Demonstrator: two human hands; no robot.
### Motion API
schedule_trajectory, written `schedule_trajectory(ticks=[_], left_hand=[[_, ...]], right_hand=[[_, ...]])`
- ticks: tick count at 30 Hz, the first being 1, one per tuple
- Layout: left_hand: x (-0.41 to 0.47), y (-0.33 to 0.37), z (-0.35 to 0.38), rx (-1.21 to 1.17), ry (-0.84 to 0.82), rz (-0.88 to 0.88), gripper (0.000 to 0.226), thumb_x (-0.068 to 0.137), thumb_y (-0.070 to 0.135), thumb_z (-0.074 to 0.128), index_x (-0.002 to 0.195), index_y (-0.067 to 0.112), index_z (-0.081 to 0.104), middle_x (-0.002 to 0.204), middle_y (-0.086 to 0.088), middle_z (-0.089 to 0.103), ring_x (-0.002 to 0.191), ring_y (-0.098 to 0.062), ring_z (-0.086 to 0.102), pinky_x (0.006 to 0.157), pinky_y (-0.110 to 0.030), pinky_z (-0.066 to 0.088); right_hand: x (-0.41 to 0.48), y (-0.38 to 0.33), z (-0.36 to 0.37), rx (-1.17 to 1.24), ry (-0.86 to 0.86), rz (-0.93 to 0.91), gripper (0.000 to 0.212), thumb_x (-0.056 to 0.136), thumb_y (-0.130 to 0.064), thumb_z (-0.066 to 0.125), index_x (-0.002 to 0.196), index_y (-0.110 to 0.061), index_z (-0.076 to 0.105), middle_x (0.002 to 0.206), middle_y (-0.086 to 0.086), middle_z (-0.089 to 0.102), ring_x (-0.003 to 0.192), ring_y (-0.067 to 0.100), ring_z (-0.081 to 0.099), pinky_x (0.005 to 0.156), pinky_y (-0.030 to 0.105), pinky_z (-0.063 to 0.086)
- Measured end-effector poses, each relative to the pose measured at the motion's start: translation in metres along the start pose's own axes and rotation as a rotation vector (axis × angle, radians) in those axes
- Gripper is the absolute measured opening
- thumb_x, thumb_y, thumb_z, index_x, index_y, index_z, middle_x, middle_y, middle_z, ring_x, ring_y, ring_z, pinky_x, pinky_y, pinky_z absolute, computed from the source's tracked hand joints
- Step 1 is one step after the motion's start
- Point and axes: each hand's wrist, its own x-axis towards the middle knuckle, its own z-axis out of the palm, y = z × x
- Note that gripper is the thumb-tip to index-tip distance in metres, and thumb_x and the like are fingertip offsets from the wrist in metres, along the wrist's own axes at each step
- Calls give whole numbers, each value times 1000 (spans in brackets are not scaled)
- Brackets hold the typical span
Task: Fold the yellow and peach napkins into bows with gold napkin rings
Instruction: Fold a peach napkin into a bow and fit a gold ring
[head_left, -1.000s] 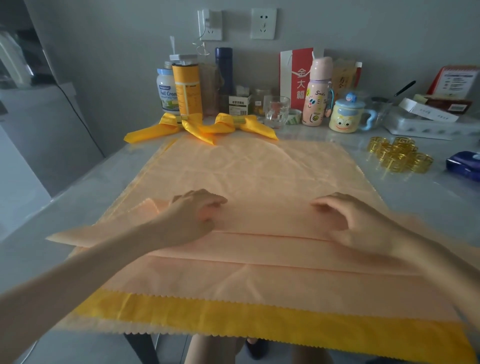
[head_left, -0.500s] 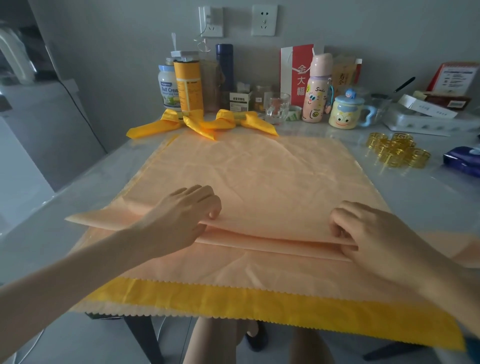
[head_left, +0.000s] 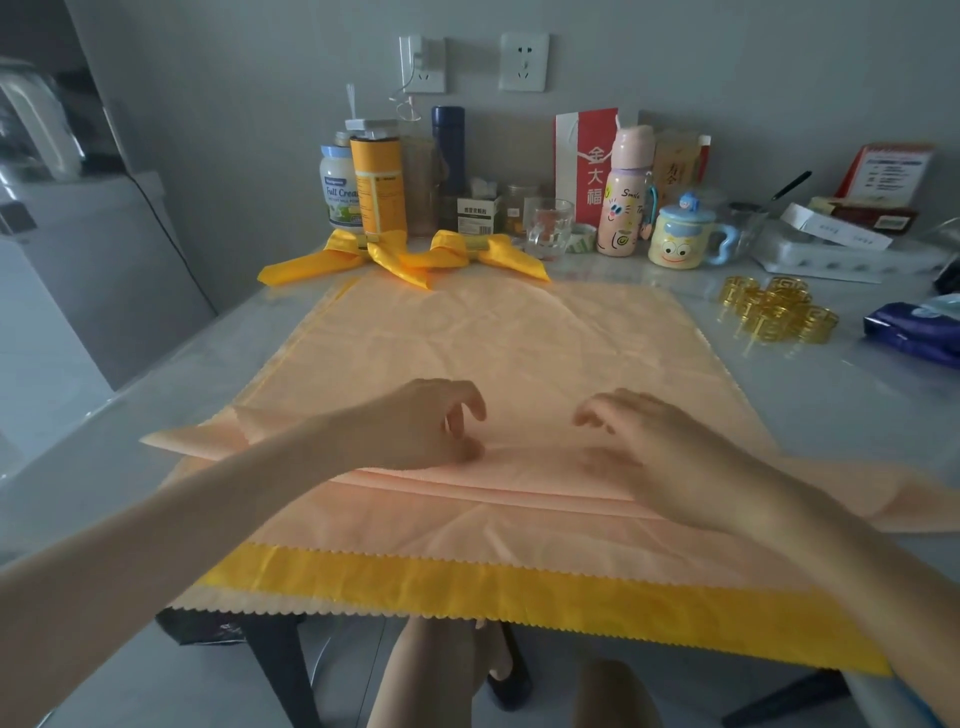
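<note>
A peach napkin lies spread on the table over a yellow napkin, whose band shows along the near edge. Its near part is gathered into narrow pleats, and the ends stick out to both sides. My left hand pinches the top pleat near the middle, thumb low and fingers curled above. My right hand, blurred by motion, grips the same pleat a little to the right. Two finished yellow bows lie at the napkin's far edge. Several gold napkin rings sit at the right.
Bottles, tins, a glass mug, a pink bottle and a yellow lidded cup line the back wall. A white tray and a blue packet lie at the right. The table's near edge is under the yellow band.
Both hands slid inward along the pleat toward the napkin's middle. The folded pleat has shifted slightly farther over the flat cloth.
</note>
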Motion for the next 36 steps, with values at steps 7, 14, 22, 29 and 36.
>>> schedule_trajectory(ticks=[7,14,22,29,36], left_hand=[[5,5,-18,151,-380,-74,30,76,49,70,93,32,52,87,17,49,82,-6,49,72,-23,40],[14,-8,-35,207,-408,-68,31,81,47,65,101,24,58,86,15,49,81,-4,49,70,-18,39],[67,-36,-20,58,144,-151,34,85,23,65,117,18,56,114,-3,53,108,-21,49,87,-28,41],[52,-35,9,59,328,269,15,84,20,65,99,17,67,90,8,49,82,-7,42,75,-17,36],[51,-32,9,355,382,430,20,87,21,48,84,16,68,81,0,59,73,-16,59,60,-23,46]], right_hand=[[4,20,-1,145,-257,83,23,82,-43,65,97,-31,53,98,-16,52,88,-1,51,74,15,40],[26,46,-27,124,-399,83,18,82,-27,69,69,-24,57,64,-12,53,54,-3,47,55,13,36],[115,71,0,43,-15,214,21,81,-13,60,99,-24,57,116,2,56,112,21,51,89,29,40],[91,60,20,105,194,-90,9,80,-12,61,87,-18,64,86,-7,50,85,14,49,77,27,40],[93,61,27,153,123,-54,15,83,-17,62,79,-28,52,83,-11,49,80,11,50,74,25,40]])
